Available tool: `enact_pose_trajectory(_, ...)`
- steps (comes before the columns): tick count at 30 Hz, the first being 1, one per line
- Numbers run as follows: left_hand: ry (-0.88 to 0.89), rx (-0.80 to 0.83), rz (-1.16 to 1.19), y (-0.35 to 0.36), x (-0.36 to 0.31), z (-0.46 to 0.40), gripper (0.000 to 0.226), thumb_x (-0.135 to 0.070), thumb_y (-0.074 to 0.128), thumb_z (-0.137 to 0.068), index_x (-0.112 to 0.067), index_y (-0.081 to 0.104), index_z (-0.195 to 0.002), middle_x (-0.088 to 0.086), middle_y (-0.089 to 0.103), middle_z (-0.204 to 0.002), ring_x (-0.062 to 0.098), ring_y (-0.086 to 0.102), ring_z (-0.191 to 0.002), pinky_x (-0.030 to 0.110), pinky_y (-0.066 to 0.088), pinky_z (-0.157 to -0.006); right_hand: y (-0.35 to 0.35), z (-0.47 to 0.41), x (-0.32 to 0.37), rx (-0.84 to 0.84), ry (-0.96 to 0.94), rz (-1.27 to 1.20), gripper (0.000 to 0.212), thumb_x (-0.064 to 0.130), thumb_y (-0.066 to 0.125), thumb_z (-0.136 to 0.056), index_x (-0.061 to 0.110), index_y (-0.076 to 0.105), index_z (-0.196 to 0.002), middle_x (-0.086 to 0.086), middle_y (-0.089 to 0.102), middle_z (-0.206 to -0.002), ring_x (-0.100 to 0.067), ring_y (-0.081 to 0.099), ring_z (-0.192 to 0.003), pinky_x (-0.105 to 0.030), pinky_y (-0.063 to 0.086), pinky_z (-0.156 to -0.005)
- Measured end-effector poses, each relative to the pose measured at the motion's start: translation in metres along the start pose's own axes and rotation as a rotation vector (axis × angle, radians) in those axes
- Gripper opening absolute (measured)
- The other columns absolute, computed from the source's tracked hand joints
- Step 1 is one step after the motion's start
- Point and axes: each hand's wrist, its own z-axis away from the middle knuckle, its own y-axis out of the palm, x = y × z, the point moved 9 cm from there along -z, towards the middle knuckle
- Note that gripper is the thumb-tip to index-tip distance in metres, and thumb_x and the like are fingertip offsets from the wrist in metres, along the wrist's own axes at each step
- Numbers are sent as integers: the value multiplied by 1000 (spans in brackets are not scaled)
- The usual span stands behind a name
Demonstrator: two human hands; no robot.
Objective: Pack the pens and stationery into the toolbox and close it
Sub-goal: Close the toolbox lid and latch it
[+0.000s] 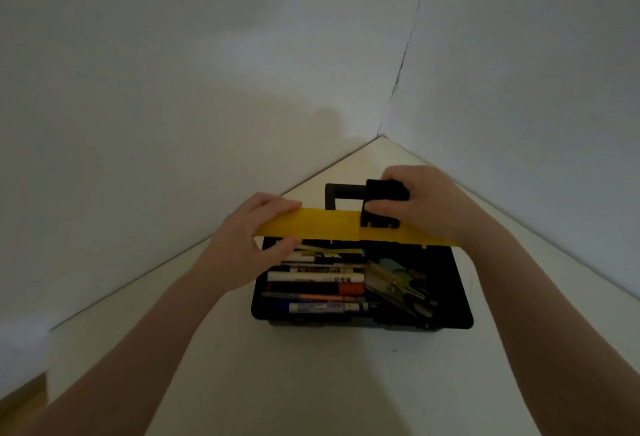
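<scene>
Both hands (258, 228) (420, 202) on toolbox's (457, 300) half-raised yellow lid (329, 226).

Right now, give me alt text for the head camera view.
Two hands hold the yellow lid of a black toolbox partly open, left hand on its edge, right hand gripping the black latch. Markers lie inside.

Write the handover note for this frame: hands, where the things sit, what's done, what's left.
Left hand: grips the left end of the yellow lid.
Right hand: grips the black latch on the lid.
Toolbox: on the white table in the corner, lid partly raised.
Done: pens lie inside on the left, a clear case on the right.
Left: lower the lid fully and fasten the latch.
</scene>
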Motion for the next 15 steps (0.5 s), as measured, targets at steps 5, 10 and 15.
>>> enact_pose_trajectory(5,197,137,-583,38,-18,37,76,-69,40,-67,-26,49,-128,4,57,-127,26,59,-110,41,49,-87,55,45,-14,210,-3,-21,18,32,75,-74,31,58,-73,15,58,-69,7,54,-62,-12,43,-54)
enact_pose_trajectory(10,352,204,-744,100,-10,66,90,-65,63,-58,-25,39,-135,6,48,-140,29,49,-125,51,39,-100,100,72,-34,239,-35,-22,34,33,79,-70,43,47,-72,21,53,-79,-2,54,-74,-13,43,-64)
enact_pose_trajectory(15,455,11,-781,104,-11,58,77,-55,70,-71,-21,40,-134,6,52,-137,27,53,-122,45,40,-97,102,74,-41,108,-74,-21,18,27,76,-75,22,63,-87,23,48,-82,-7,55,-76,-17,46,-67)
